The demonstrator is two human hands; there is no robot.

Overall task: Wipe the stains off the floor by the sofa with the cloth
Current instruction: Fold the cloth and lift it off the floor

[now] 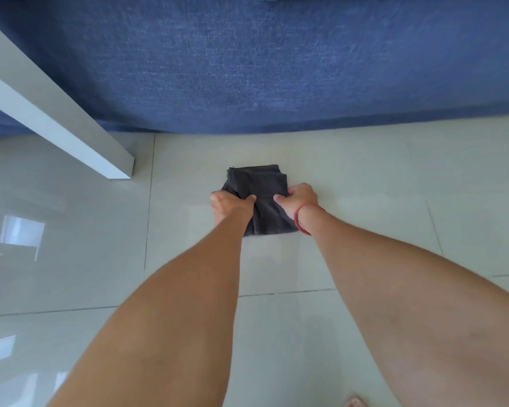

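Observation:
A folded dark grey cloth (260,189) lies flat on the pale tiled floor (365,186), a short way in front of the blue sofa (262,60). My left hand (228,205) grips the cloth's left side and my right hand (299,199) grips its right side, both pressing it down. A red band circles my right wrist. The cloth's near edge is partly hidden by my wrists. No stains are plain to see on the glossy tiles around the cloth.
A white table leg or beam (50,113) slants down to the floor left of the cloth, ending near the sofa's base. Dark grout lines cross the tiles. Window glare shows on the floor (21,233) at the left. A toe (354,402) peeks in at the bottom edge.

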